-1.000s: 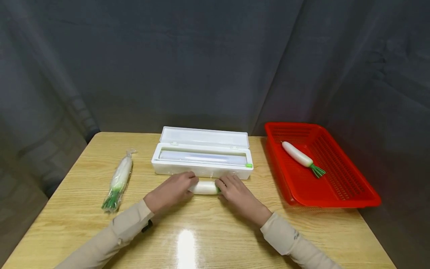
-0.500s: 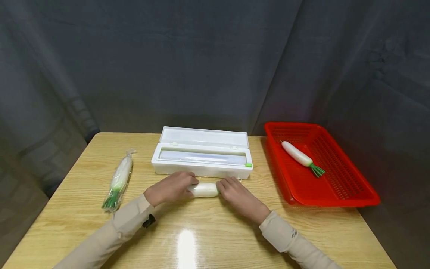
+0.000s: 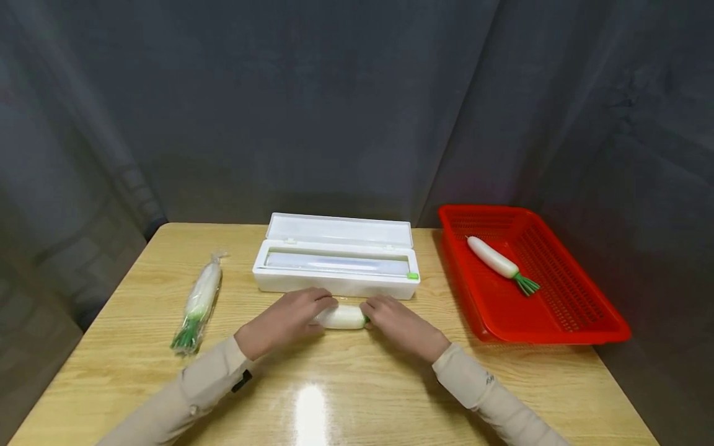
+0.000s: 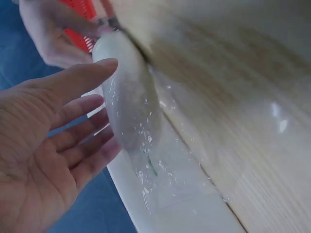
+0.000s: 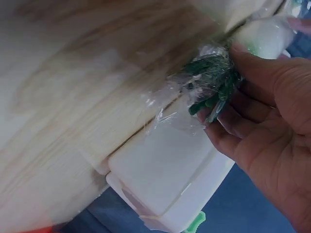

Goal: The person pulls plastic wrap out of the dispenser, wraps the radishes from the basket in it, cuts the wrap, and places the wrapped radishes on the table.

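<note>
A white radish (image 3: 343, 317) wrapped in clear plastic film (image 4: 170, 179) lies crosswise in front of the white film box (image 3: 334, 285). My left hand (image 3: 287, 322) holds its left end, the thumb lying along one side and the fingers on the other in the left wrist view. My right hand (image 3: 401, 325) holds the other end by the green leaves (image 5: 214, 82), thumb and fingers either side. Loose film spreads out past both ends of the radish. The box's lid (image 3: 340, 229) stands open, with a roll of film (image 3: 334, 262) inside.
On the left of the wooden table (image 3: 334, 396) lies another film-wrapped radish (image 3: 201, 297). A red plastic basket (image 3: 552, 334) at the right contains a bare radish (image 3: 493, 256). A green slider (image 3: 412, 275) sits at the box's right end. Dark curtain (image 3: 334, 111) hangs behind.
The held radish has shifted slightly toward me, away from the box. My left fingers now reach a little further right over it. The box, basket and other radishes stay put.
</note>
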Available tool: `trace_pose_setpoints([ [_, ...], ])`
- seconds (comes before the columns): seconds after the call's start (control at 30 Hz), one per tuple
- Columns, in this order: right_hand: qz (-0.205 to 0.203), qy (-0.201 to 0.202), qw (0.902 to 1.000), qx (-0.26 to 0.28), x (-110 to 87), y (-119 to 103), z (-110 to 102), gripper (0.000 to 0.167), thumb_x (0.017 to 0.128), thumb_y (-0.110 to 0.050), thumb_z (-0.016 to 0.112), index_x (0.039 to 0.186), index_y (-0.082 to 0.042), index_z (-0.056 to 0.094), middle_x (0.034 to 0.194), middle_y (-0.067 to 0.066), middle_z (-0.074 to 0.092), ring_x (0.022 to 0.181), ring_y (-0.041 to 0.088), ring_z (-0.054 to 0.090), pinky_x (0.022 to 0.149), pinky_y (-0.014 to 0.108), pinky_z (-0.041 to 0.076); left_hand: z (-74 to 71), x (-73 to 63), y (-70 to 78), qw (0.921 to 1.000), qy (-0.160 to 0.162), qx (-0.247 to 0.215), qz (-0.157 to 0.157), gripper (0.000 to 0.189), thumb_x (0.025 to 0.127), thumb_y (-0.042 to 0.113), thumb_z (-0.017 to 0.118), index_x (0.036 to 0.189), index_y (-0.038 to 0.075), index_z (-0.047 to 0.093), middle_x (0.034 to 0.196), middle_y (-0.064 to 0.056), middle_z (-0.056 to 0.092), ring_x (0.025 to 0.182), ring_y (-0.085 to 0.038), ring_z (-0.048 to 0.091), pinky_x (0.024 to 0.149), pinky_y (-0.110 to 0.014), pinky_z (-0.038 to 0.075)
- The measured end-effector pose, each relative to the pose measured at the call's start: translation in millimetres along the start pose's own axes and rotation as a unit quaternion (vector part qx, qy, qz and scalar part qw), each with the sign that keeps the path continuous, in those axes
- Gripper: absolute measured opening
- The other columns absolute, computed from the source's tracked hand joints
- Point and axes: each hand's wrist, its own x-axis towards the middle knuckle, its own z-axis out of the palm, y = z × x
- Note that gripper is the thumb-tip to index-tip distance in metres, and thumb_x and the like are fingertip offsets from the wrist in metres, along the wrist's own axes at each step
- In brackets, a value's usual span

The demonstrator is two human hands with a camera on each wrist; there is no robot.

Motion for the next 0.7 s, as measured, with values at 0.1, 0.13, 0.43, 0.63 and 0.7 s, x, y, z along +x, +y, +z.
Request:
trace_pose_setpoints([
  [0.1, 0.007, -0.030, 0.9981, 0.053, 3.3, 3, -5, 0.017, 0.096, -0.017, 0.076, 0.100, -0.006, 0.063, 0.094, 0.002, 0.064, 0.089, 0.018, 0.061, 0.080, 0.030, 0.054, 3.4, -4.1, 2.3, 0.9994, 0.026, 0.023, 0.009, 0.051, 0.080, 0.018, 0.093, 0.122, 0.005, 0.068, 0.119, -0.011, 0.068, 0.107, -0.026, 0.068, 0.088, -0.040, 0.060],
  [0.13, 0.010, -0.045, 0.9962, 0.074, 4.5, 4, -7, 0.016, 0.096, -0.016, 0.077, 0.100, -0.007, 0.064, 0.094, 0.002, 0.064, 0.089, 0.017, 0.061, 0.080, 0.029, 0.053, 4.4, -5.1, 2.7, 0.9993, 0.026, 0.025, 0.007, 0.051, 0.080, 0.019, 0.093, 0.123, 0.006, 0.068, 0.120, -0.010, 0.068, 0.108, -0.026, 0.068, 0.088, -0.040, 0.059],
  [0.43, 0.037, -0.102, 0.9753, 0.193, 7.8, 11, -17, 0.011, 0.095, -0.013, 0.078, 0.102, -0.008, 0.070, 0.095, -0.001, 0.062, 0.086, 0.010, 0.055, 0.077, 0.024, 0.049, 12.5, -0.5, -1.9, 0.9993, -0.024, -0.013, -0.026, 0.045, 0.083, 0.019, 0.091, 0.122, 0.006, 0.071, 0.116, -0.007, 0.070, 0.102, -0.021, 0.069, 0.086, -0.036, 0.060],
  [0.63, 0.066, -0.036, 0.9895, 0.123, -1.1, 3, -16, 0.042, 0.093, -0.022, 0.082, 0.129, -0.006, 0.068, 0.124, 0.008, 0.063, 0.110, 0.022, 0.061, 0.095, 0.038, 0.055, 6.6, 5.7, -9.3, 0.9940, -0.074, -0.061, -0.054, 0.041, 0.086, 0.016, 0.088, 0.122, 0.005, 0.073, 0.108, -0.006, 0.072, 0.089, -0.015, 0.066, 0.077, -0.029, 0.058],
  [0.7, 0.070, -0.020, 0.9914, 0.108, -1.8, 2, -14, 0.050, 0.092, -0.024, 0.083, 0.134, -0.004, 0.066, 0.129, 0.011, 0.062, 0.116, 0.027, 0.061, 0.100, 0.042, 0.054, 3.9, 6.8, -11.5, 0.9924, -0.083, -0.072, -0.056, 0.040, 0.086, 0.015, 0.087, 0.122, 0.004, 0.074, 0.107, -0.006, 0.072, 0.088, -0.013, 0.065, 0.076, -0.028, 0.057],
])
